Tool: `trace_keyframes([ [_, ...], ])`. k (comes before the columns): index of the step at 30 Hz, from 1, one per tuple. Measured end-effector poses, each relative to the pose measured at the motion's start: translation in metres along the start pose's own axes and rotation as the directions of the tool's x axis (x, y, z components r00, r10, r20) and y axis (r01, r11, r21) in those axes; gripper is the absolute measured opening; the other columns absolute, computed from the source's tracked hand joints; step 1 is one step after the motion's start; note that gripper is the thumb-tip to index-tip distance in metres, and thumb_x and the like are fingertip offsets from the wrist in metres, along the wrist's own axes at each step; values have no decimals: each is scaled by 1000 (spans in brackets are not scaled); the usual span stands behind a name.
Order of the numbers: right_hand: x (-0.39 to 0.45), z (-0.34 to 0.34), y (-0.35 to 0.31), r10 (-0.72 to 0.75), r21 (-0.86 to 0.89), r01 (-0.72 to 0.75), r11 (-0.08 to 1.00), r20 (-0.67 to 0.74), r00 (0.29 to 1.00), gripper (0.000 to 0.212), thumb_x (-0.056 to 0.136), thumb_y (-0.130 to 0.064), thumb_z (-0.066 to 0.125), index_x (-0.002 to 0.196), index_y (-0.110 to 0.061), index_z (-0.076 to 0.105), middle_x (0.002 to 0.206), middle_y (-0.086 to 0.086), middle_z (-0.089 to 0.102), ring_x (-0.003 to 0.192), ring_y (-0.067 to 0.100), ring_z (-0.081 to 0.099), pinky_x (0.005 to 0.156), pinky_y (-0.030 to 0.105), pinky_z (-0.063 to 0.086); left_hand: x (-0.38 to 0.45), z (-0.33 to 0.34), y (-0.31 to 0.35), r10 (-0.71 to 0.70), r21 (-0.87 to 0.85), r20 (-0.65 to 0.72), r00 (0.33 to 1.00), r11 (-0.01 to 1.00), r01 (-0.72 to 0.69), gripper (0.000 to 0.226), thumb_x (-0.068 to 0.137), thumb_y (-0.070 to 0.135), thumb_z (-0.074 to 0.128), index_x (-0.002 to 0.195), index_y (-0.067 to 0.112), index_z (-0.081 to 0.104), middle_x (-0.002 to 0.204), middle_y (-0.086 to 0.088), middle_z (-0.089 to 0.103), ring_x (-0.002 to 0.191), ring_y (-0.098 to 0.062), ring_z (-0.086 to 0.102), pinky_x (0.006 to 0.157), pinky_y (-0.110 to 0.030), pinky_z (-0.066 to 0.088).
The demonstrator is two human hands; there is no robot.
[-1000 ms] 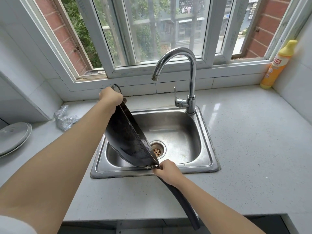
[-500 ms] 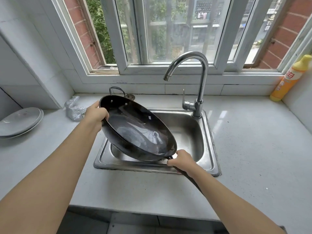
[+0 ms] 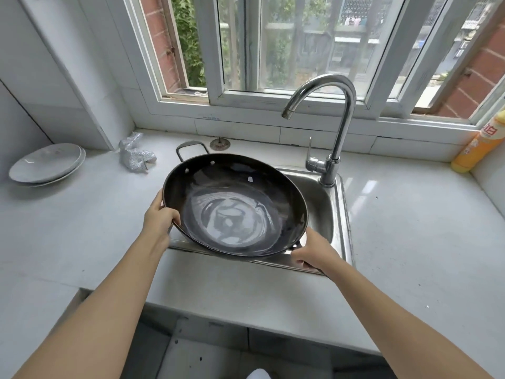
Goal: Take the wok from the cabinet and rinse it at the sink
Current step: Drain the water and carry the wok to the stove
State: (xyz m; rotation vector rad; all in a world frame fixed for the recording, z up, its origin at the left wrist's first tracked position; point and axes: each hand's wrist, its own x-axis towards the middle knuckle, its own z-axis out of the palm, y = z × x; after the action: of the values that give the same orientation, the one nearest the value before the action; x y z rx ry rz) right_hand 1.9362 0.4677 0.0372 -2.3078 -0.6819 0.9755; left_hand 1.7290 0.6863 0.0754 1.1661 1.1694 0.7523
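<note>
Since 0.5 s ago wok (image 3: 235,206) is levelling out from tilted, opening now facing up. L hand (image 3: 159,218) is clamping the left rim, R hand (image 3: 314,251) is wrapping the handle at the near-right rim, keeping it over sink (image 3: 340,214), prob. to catch water from faucet (image 3: 338,110).

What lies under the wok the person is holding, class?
Under the wok sits the steel sink; only its right side and front rim show. The wok covers the basin floor and drain. Left hand and right hand grip it.
</note>
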Motion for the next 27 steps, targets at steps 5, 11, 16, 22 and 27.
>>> trace_keyframes([
  [5, -3, -4, 6, -36, -118, 28, 993, -64, 997, 63, 64, -12, 61, 120, -28, 38, 70, 2, 67, 50, 18, 60, 60, 33, 57, -3, -2, -20, -23, -31, -3, 1000, 999, 23, 87, 62, -23, 34, 131, 27, 54, 74, 5, 50, 66, -11, 41, 50, -16, 35],
  [11, -7, -12, 11, -68, -178, 52, 983, -83, 994, 67, 67, -15, 62, 126, -31, 32, 75, 3, 69, 65, 23, 70, 67, 39, 60, -6, 3, -29, -11, -42, 33, 999, 999, 12, 88, 61, -24, 31, 129, 27, 54, 87, 7, 56, 70, -12, 43, 41, -11, 34],
  [16, -15, -17, 13, -80, -185, 62, 981, -89, 993, 60, 74, -15, 64, 126, -26, 36, 75, 1, 68, 65, 21, 69, 67, 38, 59, -8, 5, -36, -26, -64, 54, 998, 998, 29, 91, 59, -24, 33, 132, 27, 52, 93, 3, 57, 74, -14, 45, 40, -13, 37],
  [22, -41, -9, 11, -87, -174, 66, 983, -117, 989, 62, 75, -23, 66, 127, -27, 33, 72, -2, 65, 58, 18, 65, 61, 33, 55, -16, -6, -41, 3, -86, 114, 993, 996, 7, 93, 58, -25, 32, 133, 27, 51, 101, -1, 57, 76, -15, 46, 38, -14, 37],
  [27, -67, 9, 8, -45, -173, 12, 985, -188, 981, 56, 75, -14, 61, 123, -23, 35, 70, -1, 67, 58, 17, 67, 63, 35, 58, -20, -27, -39, 35, -102, 173, 984, 995, -18, 91, 58, -25, 32, 133, 23, 51, 97, 2, 59, 78, -14, 48, 42, -14, 38],
])
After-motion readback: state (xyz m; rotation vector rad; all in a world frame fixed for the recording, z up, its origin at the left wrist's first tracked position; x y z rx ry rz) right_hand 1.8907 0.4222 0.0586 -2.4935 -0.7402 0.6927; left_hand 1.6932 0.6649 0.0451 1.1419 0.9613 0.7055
